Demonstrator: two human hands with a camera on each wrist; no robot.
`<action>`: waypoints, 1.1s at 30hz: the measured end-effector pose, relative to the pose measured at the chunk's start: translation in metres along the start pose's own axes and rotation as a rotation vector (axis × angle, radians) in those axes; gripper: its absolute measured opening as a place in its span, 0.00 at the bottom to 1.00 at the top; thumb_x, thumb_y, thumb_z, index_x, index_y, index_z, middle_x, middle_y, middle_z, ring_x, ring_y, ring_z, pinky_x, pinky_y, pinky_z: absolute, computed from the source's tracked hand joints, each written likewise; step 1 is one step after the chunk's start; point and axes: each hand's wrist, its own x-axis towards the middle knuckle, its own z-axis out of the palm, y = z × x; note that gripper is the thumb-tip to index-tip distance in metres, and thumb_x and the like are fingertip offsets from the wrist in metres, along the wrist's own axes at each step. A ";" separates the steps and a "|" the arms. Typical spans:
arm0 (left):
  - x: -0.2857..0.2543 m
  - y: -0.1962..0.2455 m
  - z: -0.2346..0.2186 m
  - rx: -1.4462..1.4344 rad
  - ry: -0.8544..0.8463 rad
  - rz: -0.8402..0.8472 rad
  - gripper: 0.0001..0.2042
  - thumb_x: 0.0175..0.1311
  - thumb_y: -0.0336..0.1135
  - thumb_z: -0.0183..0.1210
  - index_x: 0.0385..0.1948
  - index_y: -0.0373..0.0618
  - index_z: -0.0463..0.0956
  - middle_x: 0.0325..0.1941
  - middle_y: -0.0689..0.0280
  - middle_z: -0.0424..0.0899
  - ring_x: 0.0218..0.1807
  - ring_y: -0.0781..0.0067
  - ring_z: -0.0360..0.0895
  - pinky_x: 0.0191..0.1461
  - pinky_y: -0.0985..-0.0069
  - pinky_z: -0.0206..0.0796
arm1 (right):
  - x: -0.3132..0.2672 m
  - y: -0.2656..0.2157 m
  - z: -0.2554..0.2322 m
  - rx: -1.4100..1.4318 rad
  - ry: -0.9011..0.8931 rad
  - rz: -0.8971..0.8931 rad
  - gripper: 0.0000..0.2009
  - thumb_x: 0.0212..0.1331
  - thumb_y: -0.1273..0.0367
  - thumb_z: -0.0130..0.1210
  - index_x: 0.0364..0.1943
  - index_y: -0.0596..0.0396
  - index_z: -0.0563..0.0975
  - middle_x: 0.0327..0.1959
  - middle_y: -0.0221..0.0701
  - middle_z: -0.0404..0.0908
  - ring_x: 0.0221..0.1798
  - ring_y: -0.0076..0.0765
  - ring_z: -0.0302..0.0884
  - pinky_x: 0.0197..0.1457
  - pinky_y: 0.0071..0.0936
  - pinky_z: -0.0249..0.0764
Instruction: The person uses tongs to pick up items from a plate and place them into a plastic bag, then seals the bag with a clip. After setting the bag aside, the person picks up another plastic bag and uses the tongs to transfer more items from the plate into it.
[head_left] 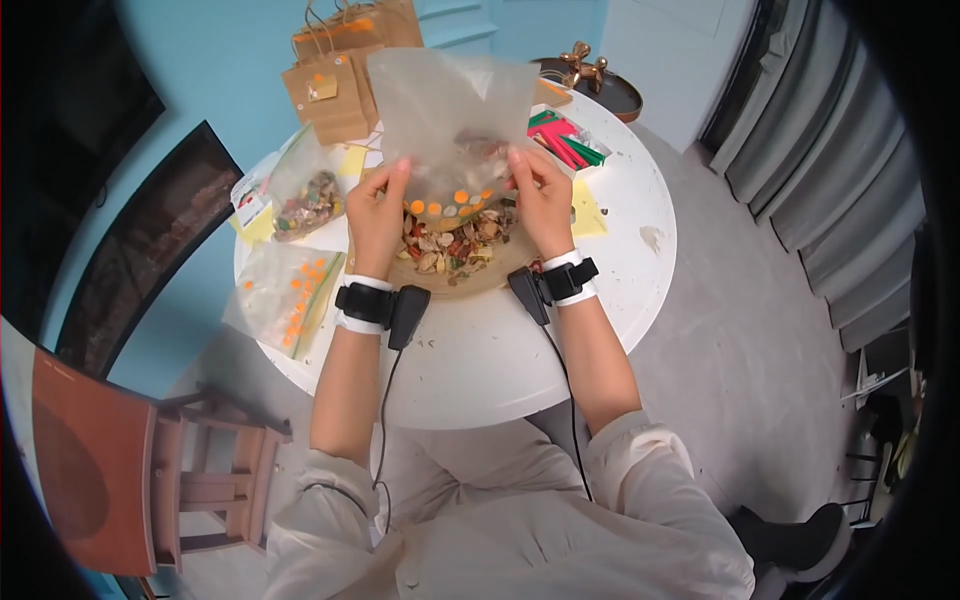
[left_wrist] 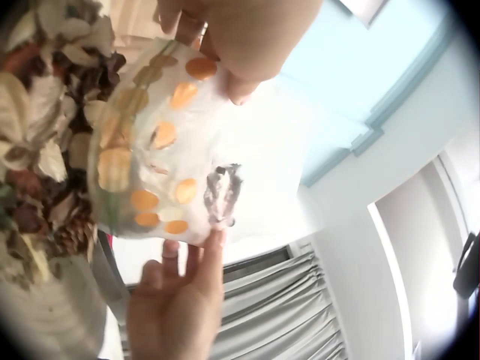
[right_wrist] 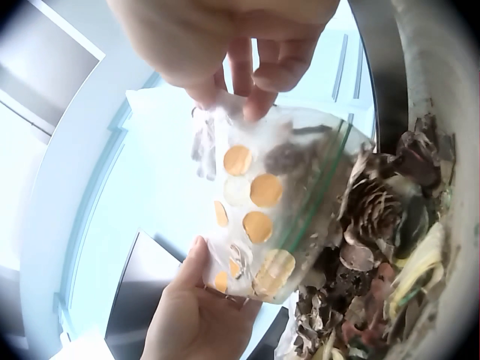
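Observation:
A frosted zip bag with orange round dots hangs between my two hands, its green-striped zip edge turned down. My left hand pinches one side of the bag between thumb and fingers. At the opposite side, my right hand pinches it the same way. Dark and pale bits show inside the plastic in the right wrist view. Right below the zip edge, dried petals and leaves fill a wide bowl. A pine cone lies among them. The bag hides the bowl's far part.
On the white round table, a zip bag of dried petals and an orange-dotted bag lie left. Brown paper bags stand behind. Red and green sticks and yellow paper lie right. Beyond is a dark tray.

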 end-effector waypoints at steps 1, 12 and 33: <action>0.002 0.001 -0.003 0.074 -0.004 0.066 0.15 0.67 0.42 0.61 0.37 0.35 0.84 0.29 0.74 0.80 0.31 0.87 0.68 0.37 0.83 0.61 | -0.001 0.000 -0.001 -0.001 0.027 0.015 0.11 0.67 0.67 0.57 0.41 0.64 0.81 0.40 0.30 0.79 0.33 0.22 0.75 0.37 0.19 0.70; -0.003 0.004 0.005 -0.025 -0.036 0.161 0.14 0.65 0.39 0.63 0.37 0.34 0.84 0.35 0.64 0.85 0.41 0.79 0.77 0.54 0.78 0.66 | 0.005 0.006 0.008 0.042 0.055 -0.040 0.14 0.67 0.62 0.56 0.46 0.60 0.81 0.40 0.29 0.81 0.44 0.22 0.72 0.47 0.21 0.67; 0.005 0.008 0.003 -0.227 0.192 -0.010 0.09 0.61 0.34 0.67 0.33 0.36 0.85 0.26 0.75 0.80 0.28 0.88 0.68 0.33 0.86 0.58 | -0.006 0.001 0.012 0.136 -0.241 0.120 0.22 0.56 0.62 0.67 0.52 0.61 0.80 0.46 0.35 0.85 0.44 0.23 0.79 0.48 0.24 0.73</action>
